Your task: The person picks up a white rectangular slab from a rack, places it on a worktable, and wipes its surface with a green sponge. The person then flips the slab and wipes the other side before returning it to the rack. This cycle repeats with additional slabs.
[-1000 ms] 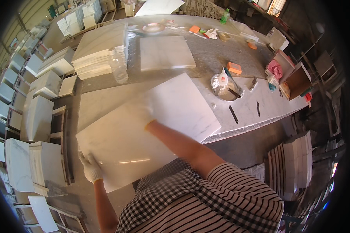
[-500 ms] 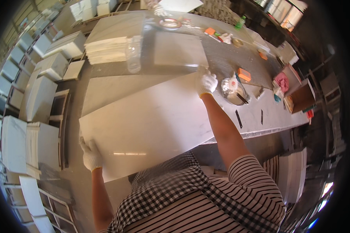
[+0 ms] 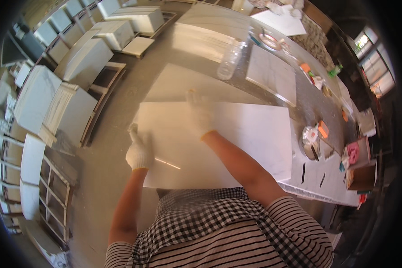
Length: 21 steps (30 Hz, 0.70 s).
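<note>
A large polished white stone tile (image 3: 254,143) with faint grey veining lies level in front of my body, its right part over the workbench. My left hand (image 3: 139,151), in a white knitted glove, grips its left edge. My right hand (image 3: 200,111), gloved the same way, is over the far edge of the tile, left of its middle; motion smears its fingers. Beneath and beyond the far edge, another pale tile (image 3: 174,82) lies at an angle.
A plastic bottle (image 3: 230,62) stands by a tile stack (image 3: 196,42). Another tile (image 3: 271,73) lies on the bench. Rightward are a bowl (image 3: 309,145), an orange block (image 3: 323,129) and dark strips (image 3: 303,173). Racked slabs (image 3: 71,116) stand left. Another person's gloved hands (image 3: 286,10) touch a far tile.
My right hand has left the tile's far right corner and moved left along its far edge. The tile has turned squarer to my body. My view has swung left.
</note>
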### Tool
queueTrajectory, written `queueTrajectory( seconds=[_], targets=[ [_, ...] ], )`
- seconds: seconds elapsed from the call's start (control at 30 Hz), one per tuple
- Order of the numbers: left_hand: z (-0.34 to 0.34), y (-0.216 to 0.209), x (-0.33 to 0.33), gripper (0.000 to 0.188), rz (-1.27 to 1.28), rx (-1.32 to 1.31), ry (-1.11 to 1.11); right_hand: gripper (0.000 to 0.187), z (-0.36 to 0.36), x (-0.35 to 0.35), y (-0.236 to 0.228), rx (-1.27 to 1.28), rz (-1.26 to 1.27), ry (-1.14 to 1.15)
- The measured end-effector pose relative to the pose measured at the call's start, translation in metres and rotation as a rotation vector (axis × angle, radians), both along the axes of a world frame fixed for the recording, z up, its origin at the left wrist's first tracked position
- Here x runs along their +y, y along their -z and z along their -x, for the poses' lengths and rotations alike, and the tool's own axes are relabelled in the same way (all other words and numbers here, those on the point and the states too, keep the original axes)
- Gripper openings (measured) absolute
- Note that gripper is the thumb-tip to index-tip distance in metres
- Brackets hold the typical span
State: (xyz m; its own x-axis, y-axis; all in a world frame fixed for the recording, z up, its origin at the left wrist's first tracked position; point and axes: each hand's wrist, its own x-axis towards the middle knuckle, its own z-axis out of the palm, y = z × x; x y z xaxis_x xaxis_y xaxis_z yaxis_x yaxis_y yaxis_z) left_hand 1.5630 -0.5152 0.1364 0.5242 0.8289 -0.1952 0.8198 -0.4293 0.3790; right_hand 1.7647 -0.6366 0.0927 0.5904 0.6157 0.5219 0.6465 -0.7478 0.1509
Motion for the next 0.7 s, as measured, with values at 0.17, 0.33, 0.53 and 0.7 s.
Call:
queueTrajectory(
  seconds=[0.17, 0.33, 0.53, 0.7],
  targets=[
    [0.002, -0.004, 0.001, 0.075, 0.024, -0.042, 0.022, 0.046, 0.038, 0.097, -0.021, 0.339, 0.1, -0.22],
    [0.0, -0.014, 0.0, 0.073, 0.082, 0.014, -0.014, 0.045, 0.069, 0.149, -0.03, 0.208, 0.004, -0.347],
    [0.0, -0.013, 0.0, 0.074, 0.112, -0.003, -0.006, 0.051, 0.076, 0.131, -0.031, 0.41, -0.066, -0.511],
    [0.007, -0.001, 0.003, 0.079, 0.048, -0.066, 0.046, 0.063, 0.043, 0.062, -0.016, 0.243, -0.107, -0.33]
  ],
)
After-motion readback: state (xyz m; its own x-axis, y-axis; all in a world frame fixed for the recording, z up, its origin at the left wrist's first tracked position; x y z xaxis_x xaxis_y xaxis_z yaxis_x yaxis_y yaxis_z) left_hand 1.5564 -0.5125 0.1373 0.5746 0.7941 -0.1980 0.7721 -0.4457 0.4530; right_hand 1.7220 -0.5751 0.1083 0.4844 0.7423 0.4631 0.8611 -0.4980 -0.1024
